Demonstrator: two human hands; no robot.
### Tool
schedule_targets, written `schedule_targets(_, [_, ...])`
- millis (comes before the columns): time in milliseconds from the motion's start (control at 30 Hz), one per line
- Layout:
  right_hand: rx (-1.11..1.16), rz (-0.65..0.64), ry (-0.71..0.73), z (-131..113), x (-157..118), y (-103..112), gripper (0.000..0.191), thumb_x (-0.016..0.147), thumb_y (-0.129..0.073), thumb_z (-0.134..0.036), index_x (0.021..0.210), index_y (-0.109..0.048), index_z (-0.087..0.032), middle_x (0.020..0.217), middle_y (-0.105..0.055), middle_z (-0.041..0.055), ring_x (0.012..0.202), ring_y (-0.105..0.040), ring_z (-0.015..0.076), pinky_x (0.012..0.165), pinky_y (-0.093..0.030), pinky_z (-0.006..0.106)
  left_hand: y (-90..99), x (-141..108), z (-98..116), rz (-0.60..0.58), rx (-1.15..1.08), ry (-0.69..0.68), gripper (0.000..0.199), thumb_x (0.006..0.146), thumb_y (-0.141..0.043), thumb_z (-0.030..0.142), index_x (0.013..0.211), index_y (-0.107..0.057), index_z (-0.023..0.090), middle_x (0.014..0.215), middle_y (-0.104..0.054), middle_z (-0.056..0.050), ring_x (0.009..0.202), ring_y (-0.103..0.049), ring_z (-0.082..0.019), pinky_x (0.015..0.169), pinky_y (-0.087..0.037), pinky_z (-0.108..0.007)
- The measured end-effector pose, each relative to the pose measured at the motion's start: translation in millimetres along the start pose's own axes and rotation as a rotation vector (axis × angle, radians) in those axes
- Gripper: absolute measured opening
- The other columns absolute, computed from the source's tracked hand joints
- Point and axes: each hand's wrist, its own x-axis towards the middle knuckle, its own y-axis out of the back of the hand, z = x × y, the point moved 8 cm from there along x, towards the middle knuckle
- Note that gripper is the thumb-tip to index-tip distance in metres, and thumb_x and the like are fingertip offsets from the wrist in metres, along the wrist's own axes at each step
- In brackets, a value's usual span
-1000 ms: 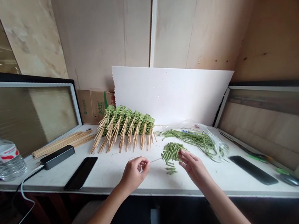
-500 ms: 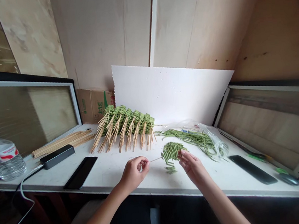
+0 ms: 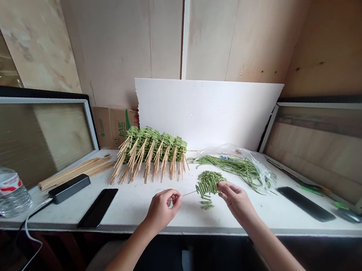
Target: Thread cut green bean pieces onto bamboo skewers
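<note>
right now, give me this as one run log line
left hand: pinching thin pale wooden skewer; right hand: at short green bean pieces threaded on it; behind: stacked loaded wooden skewers, long uncut green beans

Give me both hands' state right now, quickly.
Left hand: closed, holding a thin pale wooden skewer.
Right hand: closed in a pinch at short green bean pieces; what it holds cannot be told.

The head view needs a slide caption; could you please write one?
Left hand holds a skewer threaded with green bean pieces, right hand at its far end; filled skewers lie stacked behind.
</note>
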Motion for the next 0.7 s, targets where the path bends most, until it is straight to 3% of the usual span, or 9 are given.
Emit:
schedule_targets(167, [-0.033,-0.016,0.018,-5.2,-0.5,0.5,0.031,0.062,-0.096,-0.040,0.079,-0.081,-0.019,0.087,-0.077,0.0065,0.082,-0.070,0.0228,0.070,-0.061,0.033,-0.4,-0.5,2.3,-0.011,0.007,-0.012,0.017,0.095,-0.060,0.028,0.087,-0.071,0.018,0.072,-0.068,-0.003,0.057,-0.051,-0.012,0.055,-0.041,-0.023])
schedule_targets(467, [-0.004,-0.020,-0.024,1.7,1.0,-0.6,0.035,0.065,-0.093,-0.047,0.085,-0.082,-0.021,0.090,-0.077,0.0075,0.092,-0.070,0.0244,0.064,-0.058,0.028,0.4,-0.2,-0.5,0.001,-0.008,-0.009,0.015,0.096,-0.059,0.027,0.088,-0.069,0.019,0.076,-0.069,-0.003,0.067,-0.060,-0.014,0.058,-0.045,-0.021])
schedule_targets(700, [-0.073,0.013,0.041,4.2,-0.9,3.9,0.034,0.065,-0.093,-0.047,0.085,-0.083,-0.021,0.093,-0.076,0.0063,0.084,-0.068,0.0215,0.073,-0.061,0.032,1.1,-0.3,3.0,0.003,0.047,-0.048,0.014,0.097,-0.058,0.026,0.091,-0.070,0.021,0.079,-0.070,-0.003,0.069,-0.061,-0.014,0.060,-0.045,-0.021])
